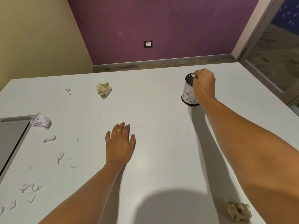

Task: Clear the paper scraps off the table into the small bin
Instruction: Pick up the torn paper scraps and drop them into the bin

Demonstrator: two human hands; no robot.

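Observation:
The small bin (187, 92), a black cup with a white paper label, stands at the far right of the white table (161, 123). My right hand (204, 83) hovers over its rim, fingertips pinching a small white paper scrap (193, 76). My left hand (120, 143) lies flat on the table's middle, fingers spread, holding nothing. A cream crumpled ball (103, 90) sits far centre-left. A white crumpled ball (41, 121) lies at the left. Several small white scraps (61, 156) are scattered over the left side. A brown crumpled ball (238, 211) lies near the front right.
A grey panel (11, 139) lies at the table's left edge, beside the white ball. A glass door frame (265, 62) runs along the right. Beyond the far table edge is a purple wall with a socket (148, 44).

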